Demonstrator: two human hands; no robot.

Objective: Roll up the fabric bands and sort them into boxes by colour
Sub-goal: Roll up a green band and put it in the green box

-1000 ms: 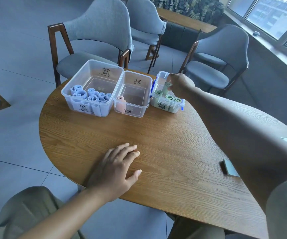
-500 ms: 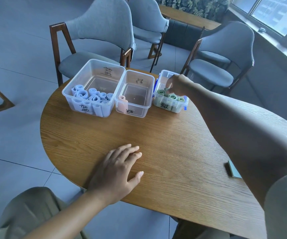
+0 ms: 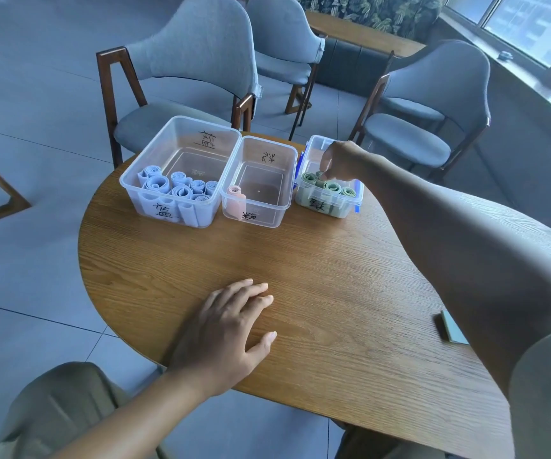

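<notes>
While the round wooden counter fills the middle of the frame, its bare stretch suggests, as a judgement, that no loose bands are left to roll; none shows on it. Three clear boxes stand in a row along its far edge, side by side, each with a handwritten label, likely so each colour has its own place.

Largest is the left box, holding a cluster of blue rolls stood on end and crowded against its near wall, with its far half bare. Next, the middle box holds just one pink roll, upright in the near left corner. Smallest is the right box, with blue clips, where several green rolls sit packed together.

Reaching across the counter, the right hand hangs over the right box with its fingers curled down onto the green rolls; whether its grip pinches a roll or merely touches one I cannot tell, since the knuckles hide the fingertips. Probably it is seating a green roll among the others.

Resting flat at the near edge, the left hand has fingers straight and holds nothing, seemingly as a brace for the reach.

A small flat card-like thing lies at the right edge.
</notes>
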